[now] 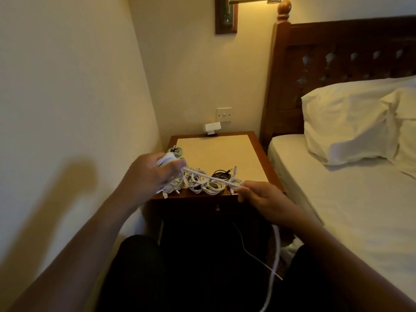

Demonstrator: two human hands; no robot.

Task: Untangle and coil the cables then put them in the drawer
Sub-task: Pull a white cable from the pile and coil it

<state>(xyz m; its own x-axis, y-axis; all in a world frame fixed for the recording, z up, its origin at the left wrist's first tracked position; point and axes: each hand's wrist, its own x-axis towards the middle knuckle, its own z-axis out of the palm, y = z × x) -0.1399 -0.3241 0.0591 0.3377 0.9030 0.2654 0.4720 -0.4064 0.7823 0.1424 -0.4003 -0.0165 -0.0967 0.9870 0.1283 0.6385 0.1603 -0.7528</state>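
My left hand [150,174] grips a partly wound white coil [166,159] above the left front corner of the nightstand [247,152]. From it a white cable [209,176] runs taut to my right hand [264,199], which pinches it, and the loose end [275,255] hangs down past my lap. Several coiled white cables [202,184] lie along the nightstand's front edge, with a black cable [221,174] behind them. The drawer [217,207] below the top is closed, its small knob showing.
A wall stands close on the left. A bed [351,199] with a white pillow [351,124] lies right of the nightstand. A white plug adapter [212,129] sits at the nightstand's back edge under a wall switch [224,114]. A thin wire [254,255] crosses the dark floor.
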